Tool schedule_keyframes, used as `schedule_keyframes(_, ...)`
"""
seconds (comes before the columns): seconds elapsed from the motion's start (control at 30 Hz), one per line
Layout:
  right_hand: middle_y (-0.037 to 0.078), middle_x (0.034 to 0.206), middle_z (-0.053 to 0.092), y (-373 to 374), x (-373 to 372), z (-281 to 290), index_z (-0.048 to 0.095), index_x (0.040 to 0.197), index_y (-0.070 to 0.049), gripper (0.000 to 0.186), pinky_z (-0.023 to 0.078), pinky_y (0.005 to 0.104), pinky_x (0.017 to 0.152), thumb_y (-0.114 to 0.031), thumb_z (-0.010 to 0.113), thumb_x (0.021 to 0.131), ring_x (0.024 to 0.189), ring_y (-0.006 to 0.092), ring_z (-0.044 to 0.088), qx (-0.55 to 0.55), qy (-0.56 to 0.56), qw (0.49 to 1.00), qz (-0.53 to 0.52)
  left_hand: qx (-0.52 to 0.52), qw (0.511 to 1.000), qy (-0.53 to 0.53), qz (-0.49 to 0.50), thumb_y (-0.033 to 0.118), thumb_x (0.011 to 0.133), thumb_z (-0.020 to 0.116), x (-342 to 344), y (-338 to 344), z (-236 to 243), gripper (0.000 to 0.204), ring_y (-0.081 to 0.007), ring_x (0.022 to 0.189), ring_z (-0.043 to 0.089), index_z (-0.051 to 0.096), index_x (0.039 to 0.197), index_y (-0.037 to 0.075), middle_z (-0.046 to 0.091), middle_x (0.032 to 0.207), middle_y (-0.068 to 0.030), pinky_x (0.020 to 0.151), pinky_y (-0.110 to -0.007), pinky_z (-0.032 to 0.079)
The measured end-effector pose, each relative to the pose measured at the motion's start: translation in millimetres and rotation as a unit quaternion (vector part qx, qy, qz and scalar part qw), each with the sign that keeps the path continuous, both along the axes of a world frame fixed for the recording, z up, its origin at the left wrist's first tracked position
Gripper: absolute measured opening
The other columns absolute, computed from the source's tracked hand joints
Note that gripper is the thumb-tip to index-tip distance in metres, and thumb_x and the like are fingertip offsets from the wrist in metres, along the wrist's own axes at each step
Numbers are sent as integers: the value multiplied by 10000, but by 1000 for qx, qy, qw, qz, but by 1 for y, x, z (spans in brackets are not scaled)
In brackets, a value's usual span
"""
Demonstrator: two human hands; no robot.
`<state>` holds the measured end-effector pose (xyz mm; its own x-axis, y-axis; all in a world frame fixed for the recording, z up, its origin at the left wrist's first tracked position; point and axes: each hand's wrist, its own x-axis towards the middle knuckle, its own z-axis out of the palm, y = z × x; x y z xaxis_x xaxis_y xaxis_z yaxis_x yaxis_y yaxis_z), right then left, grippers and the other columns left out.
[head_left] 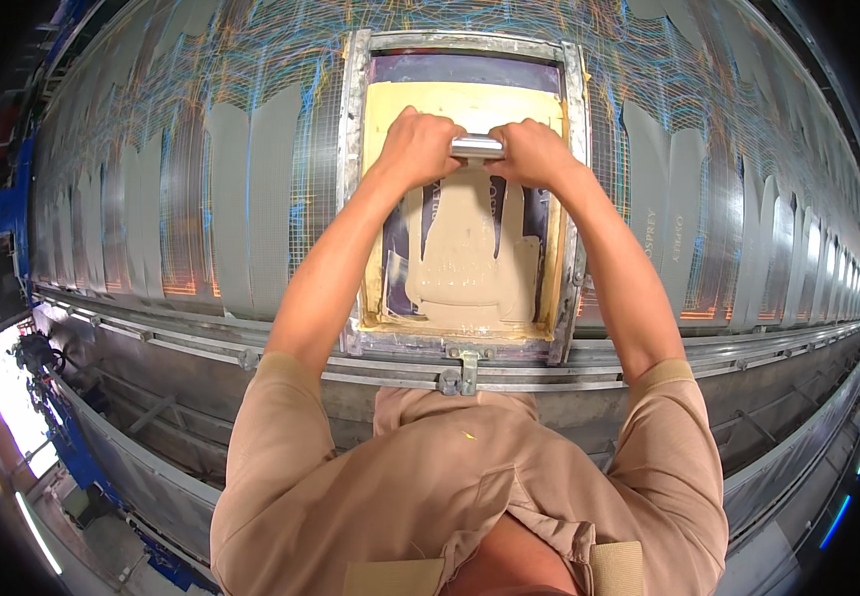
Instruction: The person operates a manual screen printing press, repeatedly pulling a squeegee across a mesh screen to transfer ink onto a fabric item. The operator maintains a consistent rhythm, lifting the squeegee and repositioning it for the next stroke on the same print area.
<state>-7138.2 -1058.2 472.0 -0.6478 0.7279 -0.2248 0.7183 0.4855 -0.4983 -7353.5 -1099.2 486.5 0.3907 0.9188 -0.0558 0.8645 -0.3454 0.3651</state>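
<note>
A screen printing frame (353,129) with a worn metal border lies in front of me on a long printing table. My left hand (418,149) and my right hand (532,154) are both wrapped round the ends of a squeegee (477,147) with a metallic handle. It stands over the upper half of the mesh, its blade mostly hidden. Thick beige ink (469,268) spreads over the mesh from just below the squeegee to the near end, with dark purple mesh (397,260) showing at its sides. Yellow coating (469,96) covers the far part and edges of the mesh.
Grey fabric pieces (228,199) lie in rows on both sides of the frame, among blue and orange grid lines. A metal rail (648,374) runs along the table's near edge, and a metal bracket (469,372) on the frame meets it. Blue machinery (12,221) stands at far left.
</note>
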Motion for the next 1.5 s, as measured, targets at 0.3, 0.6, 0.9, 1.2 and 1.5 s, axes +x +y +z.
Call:
schedule_keyframes(0.3, 182, 827, 742, -3, -4, -1, 740, 950, -67, 255, 574, 486, 775, -229, 826, 773, 830, 389, 721, -27, 2, 999, -21, 13, 999, -31, 10, 195, 688, 834, 2, -5, -14, 224, -339, 838, 705, 769, 885, 111, 741, 847, -110, 807, -442, 514)
schedule_keyframes(0.6, 159, 828, 738, -167, 21, -2, 695, 925, -35, 328, 571, 497, 796, -213, 855, 700, 830, 385, 720, 22, 16, 999, 35, 17, 999, -38, -7, 121, 647, 829, 19, -172, -5, 239, -279, 834, 664, 719, 859, 115, 688, 847, -49, 806, -417, 456)
schedule_keyframes(0.9, 196, 1056, 723, -139, 105, -25, 699, 1164, -26, 418, 536, 438, 855, -380, 728, 945, 929, 345, 689, 257, 110, 887, -367, 27, 1000, -17, -3, 82, 621, 814, 24, -207, 6, 345, -256, 929, 620, 724, 952, 116, 672, 959, -36, 856, -414, 424)
schedule_keyframes(1.2, 88, 730, 643, -118, 132, -33, 723, 917, -1, 438, 465, 370, 683, -412, 622, 1026, 683, 182, 575, -28, 189, 830, -524, 43, 997, -56, 26, 43, 617, 794, 24, -225, 12, 380, -248, 947, 637, 723, 984, 110, 687, 985, -20, 880, -409, 433)
schedule_keyframes(1.5, 79, 764, 653, -135, 113, -75, 734, 958, -7, 316, 464, 362, 696, -315, 677, 999, 732, 180, 584, 68, 276, 830, -479, 38, 999, -13, 29, 83, 629, 812, 5, -219, 11, 349, -246, 941, 660, 736, 964, 143, 704, 969, -5, 864, -415, 444)
